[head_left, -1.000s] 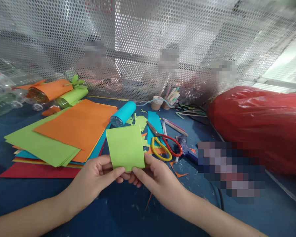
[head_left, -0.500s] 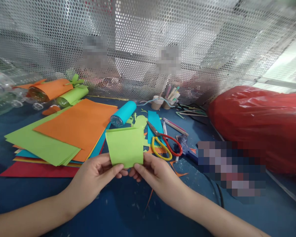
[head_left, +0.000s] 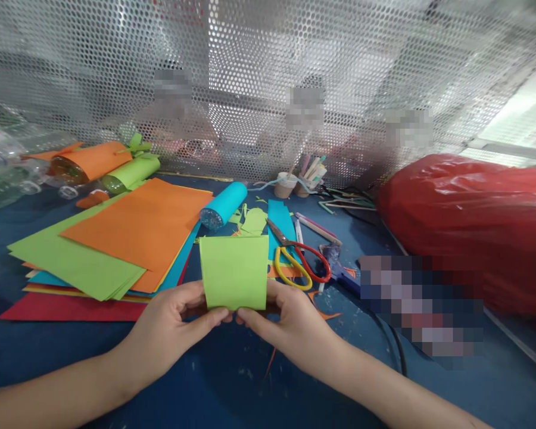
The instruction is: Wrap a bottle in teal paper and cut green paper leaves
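Note:
A folded piece of light green paper (head_left: 234, 271) is held up in front of me, its layers meeting along the top edge. My left hand (head_left: 178, 316) pinches its lower left part, thumb on the near face and fingers behind. At the lower right, my right hand (head_left: 286, 319) grips it the same way, the two thumbs almost meeting at the bottom edge. Just right of the paper lie scissors (head_left: 301, 259) with one yellow and one red handle. Behind it are green paper scraps (head_left: 254, 220) and blue paper strips (head_left: 281, 223).
Left is a stack of coloured sheets (head_left: 138, 232); behind it lie paper-wrapped bottles (head_left: 98, 161). A blue-wrapped bottle (head_left: 226, 204) lies centrally. Rightward are a glue gun (head_left: 339, 271) with a cord, pens (head_left: 317, 228) and a red plastic bag (head_left: 464, 232). Cups (head_left: 286, 186) stand before a perforated metal screen (head_left: 250, 77).
The green paper has moved slightly right and down, and it now faces me more squarely. My thumbs have come closer together along its bottom edge.

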`<state>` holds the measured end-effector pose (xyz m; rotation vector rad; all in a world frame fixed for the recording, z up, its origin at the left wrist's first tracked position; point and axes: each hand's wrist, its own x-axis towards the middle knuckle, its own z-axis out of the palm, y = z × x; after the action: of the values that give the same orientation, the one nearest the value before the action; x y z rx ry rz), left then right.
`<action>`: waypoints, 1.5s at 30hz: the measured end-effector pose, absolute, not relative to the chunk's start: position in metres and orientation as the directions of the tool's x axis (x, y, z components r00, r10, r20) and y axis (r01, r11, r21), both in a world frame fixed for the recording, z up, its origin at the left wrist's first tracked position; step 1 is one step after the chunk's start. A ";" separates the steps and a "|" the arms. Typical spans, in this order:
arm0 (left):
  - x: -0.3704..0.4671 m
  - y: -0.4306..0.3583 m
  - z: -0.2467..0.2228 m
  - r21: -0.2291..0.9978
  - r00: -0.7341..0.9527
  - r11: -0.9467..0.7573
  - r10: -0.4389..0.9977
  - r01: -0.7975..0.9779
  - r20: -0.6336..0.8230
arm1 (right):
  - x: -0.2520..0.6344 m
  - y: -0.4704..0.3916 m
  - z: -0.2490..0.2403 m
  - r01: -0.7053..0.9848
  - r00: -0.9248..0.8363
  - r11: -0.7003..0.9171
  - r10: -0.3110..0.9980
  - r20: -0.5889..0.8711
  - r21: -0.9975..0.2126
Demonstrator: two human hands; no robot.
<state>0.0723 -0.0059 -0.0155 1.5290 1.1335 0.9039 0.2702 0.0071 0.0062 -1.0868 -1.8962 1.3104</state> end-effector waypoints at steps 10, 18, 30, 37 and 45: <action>0.068 0.004 -0.017 0.990 0.229 0.027 0.972 0.140 -0.059 | 0.277 0.017 0.003 0.400 -0.369 0.167 0.929 0.008 -0.901; 0.068 0.005 -0.017 0.992 0.199 0.027 0.979 0.125 -0.052 | 0.278 0.021 0.008 0.240 -0.377 0.074 0.926 -0.023 -0.968; 0.065 0.009 -0.018 0.993 0.216 0.058 0.973 0.104 -0.079 | 0.280 0.026 0.006 0.205 -0.378 0.014 0.923 -0.066 -0.979; 0.067 0.007 -0.018 0.997 0.212 0.040 0.976 0.073 -0.054 | 0.281 0.027 0.006 0.191 -0.367 0.009 0.928 -0.063 -0.982; 0.068 0.009 -0.019 0.997 0.282 0.069 0.957 0.023 -0.072 | 0.284 0.031 0.005 0.207 -0.355 0.049 0.935 -0.028 -0.977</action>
<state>0.0675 0.0089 -0.0190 1.2889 1.0380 0.9393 0.2836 0.0306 0.0051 -1.1642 -1.6475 1.3566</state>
